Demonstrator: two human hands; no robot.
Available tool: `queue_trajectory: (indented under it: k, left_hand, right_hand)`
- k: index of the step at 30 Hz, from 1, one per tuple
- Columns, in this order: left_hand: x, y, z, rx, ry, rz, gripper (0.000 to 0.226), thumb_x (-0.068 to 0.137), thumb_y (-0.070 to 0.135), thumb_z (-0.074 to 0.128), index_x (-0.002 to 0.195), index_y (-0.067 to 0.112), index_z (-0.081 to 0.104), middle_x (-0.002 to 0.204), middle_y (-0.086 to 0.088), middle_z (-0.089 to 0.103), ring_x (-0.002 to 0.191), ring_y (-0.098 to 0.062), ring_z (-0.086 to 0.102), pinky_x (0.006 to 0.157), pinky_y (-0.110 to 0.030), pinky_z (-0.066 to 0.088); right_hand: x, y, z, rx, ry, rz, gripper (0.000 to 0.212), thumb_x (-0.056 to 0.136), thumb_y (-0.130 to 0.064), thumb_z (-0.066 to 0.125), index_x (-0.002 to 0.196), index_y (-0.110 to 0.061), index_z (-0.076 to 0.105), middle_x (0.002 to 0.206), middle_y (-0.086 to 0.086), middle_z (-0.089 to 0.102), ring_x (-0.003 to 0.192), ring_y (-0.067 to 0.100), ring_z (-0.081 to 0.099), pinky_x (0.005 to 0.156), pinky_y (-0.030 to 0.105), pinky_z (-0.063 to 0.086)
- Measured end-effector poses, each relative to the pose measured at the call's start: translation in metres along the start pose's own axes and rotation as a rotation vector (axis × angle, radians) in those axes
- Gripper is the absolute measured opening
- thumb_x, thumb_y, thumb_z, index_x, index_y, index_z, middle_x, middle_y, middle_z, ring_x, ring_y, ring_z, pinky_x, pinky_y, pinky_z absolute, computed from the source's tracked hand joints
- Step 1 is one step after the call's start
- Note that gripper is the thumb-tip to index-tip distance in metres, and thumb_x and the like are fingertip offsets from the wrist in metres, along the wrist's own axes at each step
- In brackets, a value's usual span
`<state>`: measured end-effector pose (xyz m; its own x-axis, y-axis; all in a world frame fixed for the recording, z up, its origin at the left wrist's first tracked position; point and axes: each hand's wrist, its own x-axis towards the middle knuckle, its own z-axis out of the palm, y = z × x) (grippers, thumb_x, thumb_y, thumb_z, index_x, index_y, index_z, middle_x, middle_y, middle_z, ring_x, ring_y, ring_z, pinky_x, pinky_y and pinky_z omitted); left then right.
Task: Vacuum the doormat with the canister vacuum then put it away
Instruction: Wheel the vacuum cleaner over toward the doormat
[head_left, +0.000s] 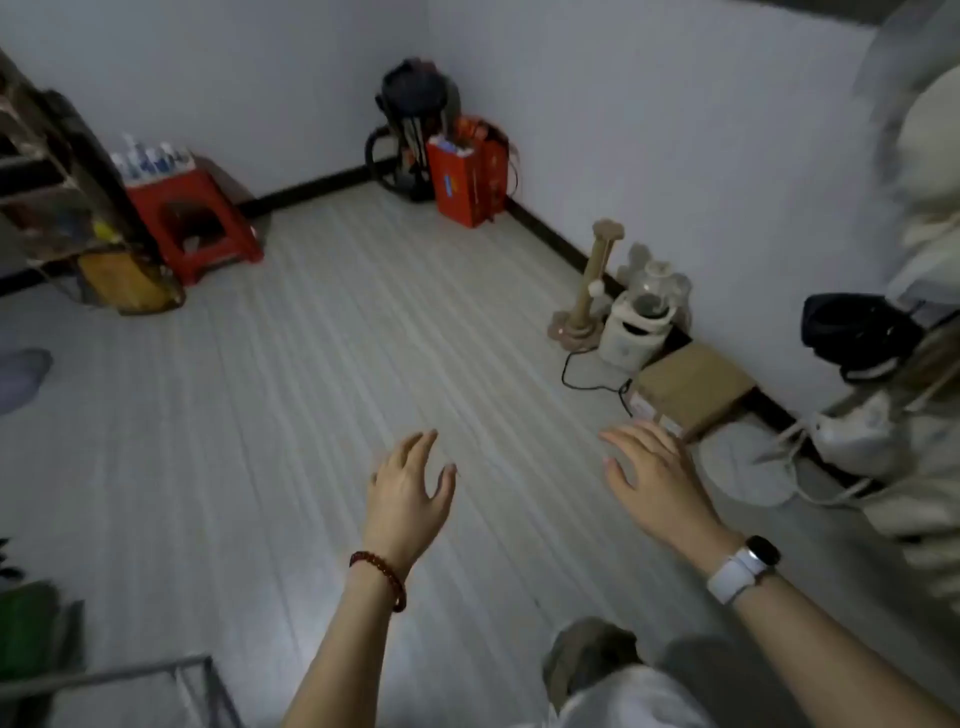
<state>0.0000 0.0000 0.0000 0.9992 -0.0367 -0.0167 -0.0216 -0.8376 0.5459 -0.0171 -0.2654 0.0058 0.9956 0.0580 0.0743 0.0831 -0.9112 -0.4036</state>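
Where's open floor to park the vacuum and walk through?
Free: the wide floor between the red stool and the scratching post. Crowded: the far corner around the canister vacuum and red box, and the right wall by the cardboard box.

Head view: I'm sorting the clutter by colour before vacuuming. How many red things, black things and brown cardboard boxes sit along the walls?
Red: 2, the red plastic stool and the red carton.
Black: 2, the canister vacuum in the corner and the black bag at right.
Brown: 1, the cardboard box.
Total: 5
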Motion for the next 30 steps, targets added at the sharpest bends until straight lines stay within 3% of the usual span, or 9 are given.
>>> queue_trajectory:
  k: [4, 7, 10, 13, 17, 21, 24, 26, 30]
  left_hand:
    - [0.051, -0.030, 0.035, 0.061, -0.209, -0.097, 0.055, 0.093, 0.039, 0.047, 0.142, 0.018, 0.034, 0.146, -0.004, 0.037, 0.137, -0.021, 0.031, 0.112, -0.041, 0.030]
    - [0.117, -0.042, 0.054, 0.061, -0.275, -0.115, 0.057, 0.093, 0.041, 0.046, 0.144, 0.019, 0.031, 0.147, -0.003, 0.035, 0.137, -0.020, 0.029, 0.112, -0.040, 0.030]
    - [0.220, -0.041, 0.051, 0.061, -0.270, -0.126, 0.056, 0.093, 0.040, 0.046, 0.143, 0.019, 0.032, 0.147, -0.004, 0.036, 0.136, -0.021, 0.031, 0.111, -0.041, 0.032]
    - [0.336, -0.037, 0.026, 0.101, -0.245, -0.078, 0.054, 0.094, 0.040, 0.044, 0.142, 0.018, 0.034, 0.145, -0.005, 0.039, 0.134, -0.022, 0.036, 0.110, -0.041, 0.032]
    - [0.461, -0.044, -0.025, 0.130, -0.092, -0.081, 0.047, 0.094, 0.033, 0.047, 0.137, 0.014, 0.043, 0.138, -0.006, 0.048, 0.129, -0.024, 0.043, 0.107, -0.041, 0.033]
    - [0.532, -0.087, -0.052, 0.094, -0.033, -0.200, 0.045, 0.093, 0.029, 0.051, 0.134, 0.012, 0.047, 0.133, -0.008, 0.053, 0.123, -0.026, 0.049, 0.104, -0.041, 0.036]
    - [0.587, -0.141, -0.058, 0.063, -0.074, -0.313, 0.046, 0.092, 0.034, 0.049, 0.133, 0.012, 0.048, 0.134, -0.008, 0.052, 0.122, -0.027, 0.050, 0.103, -0.042, 0.040]
    - [0.634, -0.175, -0.064, 0.052, -0.082, -0.356, 0.045, 0.093, 0.032, 0.049, 0.133, 0.013, 0.047, 0.136, -0.007, 0.049, 0.123, -0.026, 0.048, 0.103, -0.042, 0.040]
    - [0.766, -0.236, -0.097, 0.004, -0.112, -0.335, 0.044, 0.094, 0.029, 0.049, 0.135, 0.013, 0.045, 0.137, -0.007, 0.047, 0.125, -0.025, 0.047, 0.103, -0.042, 0.041]
  right_hand:
    - [0.047, 0.020, 0.030, 0.017, -0.107, 0.131, 0.059, 0.082, -0.044, 0.029, 0.117, -0.010, 0.062, 0.119, 0.008, 0.063, 0.117, 0.031, 0.051, 0.098, 0.045, 0.041]
    - [0.114, 0.035, 0.047, -0.008, -0.218, 0.157, 0.052, 0.089, -0.037, 0.035, 0.133, -0.013, 0.047, 0.136, 0.005, 0.050, 0.128, 0.025, 0.041, 0.105, 0.036, 0.032]
    - [0.214, 0.044, 0.059, 0.019, -0.265, 0.174, 0.048, 0.093, -0.034, 0.038, 0.134, -0.011, 0.046, 0.136, 0.008, 0.050, 0.126, 0.027, 0.043, 0.104, 0.037, 0.036]
    - [0.322, 0.037, 0.061, 0.041, -0.219, 0.141, 0.065, 0.082, -0.046, 0.025, 0.123, -0.008, 0.057, 0.120, 0.014, 0.062, 0.112, 0.035, 0.055, 0.093, 0.043, 0.045]
    - [0.460, 0.010, 0.061, 0.026, -0.255, 0.035, 0.041, 0.091, -0.027, 0.041, 0.123, -0.007, 0.057, 0.121, 0.012, 0.062, 0.116, 0.032, 0.052, 0.097, 0.039, 0.043]
    - [0.574, -0.029, 0.085, 0.065, -0.284, -0.047, 0.046, 0.085, -0.032, 0.037, 0.108, -0.004, 0.066, 0.101, 0.016, 0.070, 0.097, 0.035, 0.063, 0.082, 0.038, 0.050]
    - [0.661, -0.058, 0.121, 0.048, -0.361, -0.079, 0.038, 0.089, -0.025, 0.045, 0.118, -0.007, 0.061, 0.116, 0.012, 0.066, 0.110, 0.031, 0.058, 0.093, 0.035, 0.044]
    - [0.718, -0.076, 0.144, 0.058, -0.382, -0.076, 0.044, 0.087, -0.029, 0.040, 0.119, -0.006, 0.061, 0.119, 0.013, 0.064, 0.113, 0.031, 0.056, 0.096, 0.035, 0.043]
    - [0.850, -0.129, 0.181, 0.063, -0.434, -0.014, 0.044, 0.092, -0.031, 0.037, 0.127, -0.011, 0.054, 0.130, 0.009, 0.058, 0.121, 0.027, 0.051, 0.101, 0.034, 0.039]
